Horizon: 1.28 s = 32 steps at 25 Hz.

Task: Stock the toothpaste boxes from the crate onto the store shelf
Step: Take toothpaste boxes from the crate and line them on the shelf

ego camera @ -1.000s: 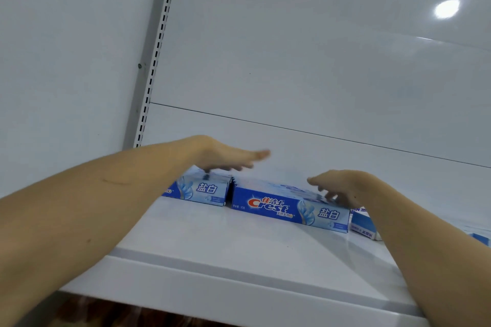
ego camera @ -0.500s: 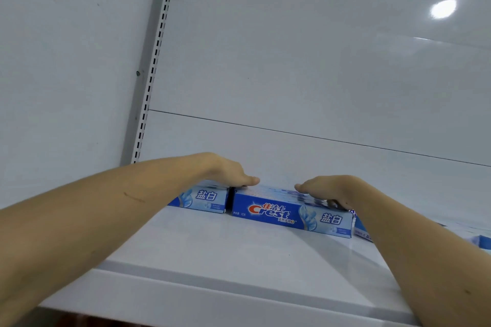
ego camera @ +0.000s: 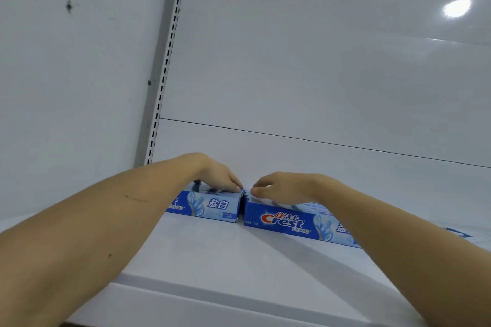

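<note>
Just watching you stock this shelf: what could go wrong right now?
Both hands, left hand and right hand, rest on top of the two toothpaste boxes where their ends meet. Pressing may dent the thin tops. Pushing unevenly may skew the row or widen the narrow gap on the shelf.

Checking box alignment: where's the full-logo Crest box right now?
Head view, right of centre: Crest box lies on the shelf, end-to-end with the left box, under the right hand.

I see two blue Crest toothpaste boxes lying flat on the white shelf (ego camera: 239, 260), long sides facing me, end to end near the back panel. The left box (ego camera: 210, 206) sits at 9 o'clock of the right box (ego camera: 289, 221), their ends nearly touching, a dark slit between.
</note>
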Motion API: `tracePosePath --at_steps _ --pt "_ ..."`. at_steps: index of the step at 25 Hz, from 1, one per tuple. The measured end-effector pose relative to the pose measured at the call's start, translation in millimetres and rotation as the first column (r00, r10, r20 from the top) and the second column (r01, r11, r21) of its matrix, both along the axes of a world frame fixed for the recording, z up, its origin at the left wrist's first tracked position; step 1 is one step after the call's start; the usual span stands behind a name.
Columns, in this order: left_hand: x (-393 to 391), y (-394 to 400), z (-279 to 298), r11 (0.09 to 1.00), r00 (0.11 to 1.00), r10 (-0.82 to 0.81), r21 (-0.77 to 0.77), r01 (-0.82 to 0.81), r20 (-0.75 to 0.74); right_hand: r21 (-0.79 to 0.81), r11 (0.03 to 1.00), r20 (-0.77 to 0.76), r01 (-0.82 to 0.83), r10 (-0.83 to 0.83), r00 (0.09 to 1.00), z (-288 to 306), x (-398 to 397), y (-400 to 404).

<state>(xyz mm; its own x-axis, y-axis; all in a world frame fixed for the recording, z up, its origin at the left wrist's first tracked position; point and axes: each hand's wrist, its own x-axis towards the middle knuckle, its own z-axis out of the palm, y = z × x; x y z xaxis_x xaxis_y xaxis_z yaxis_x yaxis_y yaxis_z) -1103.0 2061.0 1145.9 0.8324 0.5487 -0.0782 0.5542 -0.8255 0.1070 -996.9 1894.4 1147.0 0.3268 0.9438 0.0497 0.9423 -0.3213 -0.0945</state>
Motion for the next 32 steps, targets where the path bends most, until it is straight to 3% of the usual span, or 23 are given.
tracePosePath --at_steps 3,8,14,20,21,23,25,28,30,32 --pt "-0.2 -5.8 0.9 0.999 1.0 0.016 0.028 -0.016 0.013 -0.167 0.986 0.075 -0.01 0.023 0.997 -3.4 -6.6 29.7" --pt "-3.5 -1.4 3.7 0.999 0.999 0.049 -0.018 -0.049 -0.006 -0.115 0.993 0.027 0.02 -0.017 0.999 -4.2 5.0 40.6" --pt "-5.0 2.3 1.9 0.998 0.998 0.054 -0.016 -0.054 -0.024 -0.113 0.994 0.102 -0.004 0.016 0.995 -1.9 18.0 35.6" --pt "-1.1 4.4 -4.8 0.997 1.0 0.003 -0.082 -0.003 -0.001 -0.001 0.998 0.138 -0.07 0.07 0.988 -1.3 27.4 22.8" --pt "0.6 6.1 -5.2 0.996 1.0 0.003 -0.093 -0.003 -0.002 0.044 0.997 0.118 -0.06 0.055 0.992 6.2 29.7 13.2" --pt "-5.2 -7.8 -1.0 0.998 1.0 0.018 -0.063 -0.017 0.013 0.067 0.994 -0.064 0.09 -0.086 0.994 24.2 36.6 -14.9" --pt "-15.0 -22.4 9.4 0.995 0.997 -0.026 -0.095 0.033 0.072 -0.057 0.971 -0.289 0.234 -0.24 0.927 36.5 47.8 -51.0" --pt "-17.1 -51.9 23.5 0.968 0.997 -0.077 -0.237 0.078 0.014 -0.236 0.945 -0.393 0.225 -0.304 0.868 36.7 60.6 -95.7" --pt "-6.5 -61.3 19.1 0.994 0.981 -0.075 -0.094 0.059 -0.177 -0.263 0.946 -0.377 0.191 -0.283 0.882 27.2 65.8 -101.4" --pt "5.9 -59.3 9.5 0.998 0.967 -0.017 0.059 0.033 -0.255 -0.225 0.96 -0.375 0.166 -0.242 0.895 16.5 68.8 -90.0"
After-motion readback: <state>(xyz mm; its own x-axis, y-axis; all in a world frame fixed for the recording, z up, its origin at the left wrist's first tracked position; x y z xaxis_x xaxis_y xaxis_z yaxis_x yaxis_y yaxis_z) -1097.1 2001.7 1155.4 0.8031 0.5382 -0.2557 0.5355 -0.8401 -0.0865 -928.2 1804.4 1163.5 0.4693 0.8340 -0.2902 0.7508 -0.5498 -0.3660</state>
